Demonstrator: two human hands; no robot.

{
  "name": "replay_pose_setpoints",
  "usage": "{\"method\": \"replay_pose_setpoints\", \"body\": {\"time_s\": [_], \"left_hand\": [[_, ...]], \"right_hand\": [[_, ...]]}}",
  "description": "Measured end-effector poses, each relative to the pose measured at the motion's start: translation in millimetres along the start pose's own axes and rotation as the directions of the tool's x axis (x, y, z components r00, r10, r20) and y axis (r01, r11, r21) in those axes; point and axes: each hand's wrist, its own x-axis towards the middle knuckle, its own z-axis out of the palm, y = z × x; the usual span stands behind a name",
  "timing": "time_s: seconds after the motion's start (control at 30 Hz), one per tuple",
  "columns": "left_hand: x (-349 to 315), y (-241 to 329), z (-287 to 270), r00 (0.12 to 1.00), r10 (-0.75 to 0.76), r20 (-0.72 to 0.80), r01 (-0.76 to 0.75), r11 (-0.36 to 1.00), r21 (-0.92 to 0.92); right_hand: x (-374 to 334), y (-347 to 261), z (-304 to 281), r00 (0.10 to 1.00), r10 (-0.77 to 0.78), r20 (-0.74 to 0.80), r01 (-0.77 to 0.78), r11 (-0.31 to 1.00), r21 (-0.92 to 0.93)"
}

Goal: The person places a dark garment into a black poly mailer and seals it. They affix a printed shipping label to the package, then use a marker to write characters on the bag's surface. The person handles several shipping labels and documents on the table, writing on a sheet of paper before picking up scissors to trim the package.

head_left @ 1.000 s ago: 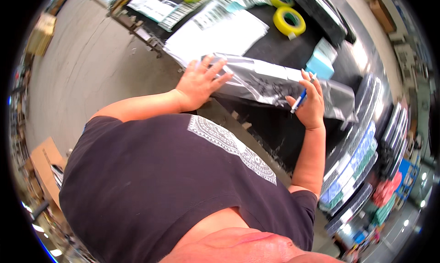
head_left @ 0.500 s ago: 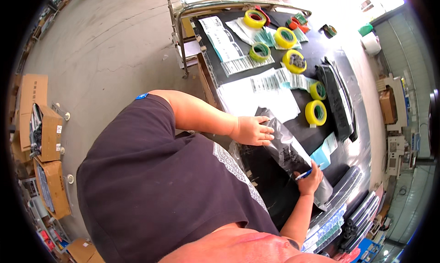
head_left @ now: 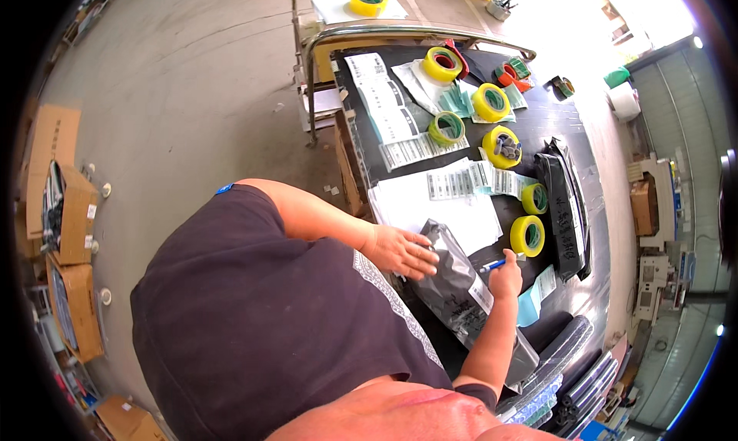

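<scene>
A grey plastic mailing bag (head_left: 450, 287), stuffed and scrawled with dark handwriting, lies slantwise on the black table in front of me. On its right side is a small white label (head_left: 482, 295). My left hand (head_left: 405, 253) lies flat along the bag's left edge, fingers stretched out and holding nothing. In my right hand (head_left: 505, 278) a blue-and-white pen (head_left: 493, 266) is pinched, above the bag's right side. White paper sheets (head_left: 415, 203) lie just beyond the bag. A yellow tape roll (head_left: 527, 236) sits close beyond my right hand.
Several more tape rolls (head_left: 490, 103) and barcode label strips (head_left: 423, 150) are spread over the far table. Black wrapped packages (head_left: 565, 218) lie to the right. Plastic-wrapped rolls (head_left: 565, 349) are at the near right. A metal rail (head_left: 415, 31) crosses the far end. Cardboard boxes (head_left: 77, 218) stand left.
My right hand with the pen has moved farther away along the bag, and the bag's white label now shows. My left hand has shifted slightly left. The view has shifted too.
</scene>
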Motion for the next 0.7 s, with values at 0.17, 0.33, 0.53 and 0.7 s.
{"method": "replay_pose_setpoints", "body": {"time_s": [0.17, 0.33, 0.53, 0.7], "left_hand": [[-39, -82, -68, 0.983, 0.122, -0.140, -0.119, 0.992, 0.031], [-131, -218, -175, 0.997, -0.076, -0.035, 0.077, 0.996, 0.046], [-229, -332, -260, 0.830, -0.557, 0.025, 0.538, 0.812, 0.226], [-279, -375, -243, 0.615, -0.742, 0.267, 0.659, 0.670, 0.341]], "right_hand": [[48, -6, 34, 0.941, 0.232, 0.247, -0.200, 0.968, -0.150], [55, -15, 35, 0.871, 0.408, 0.272, -0.358, 0.908, -0.217], [59, -95, -31, 0.727, 0.685, 0.047, -0.672, 0.724, -0.153], [109, -184, -40, 0.890, 0.357, -0.284, -0.308, 0.929, 0.205]]}}
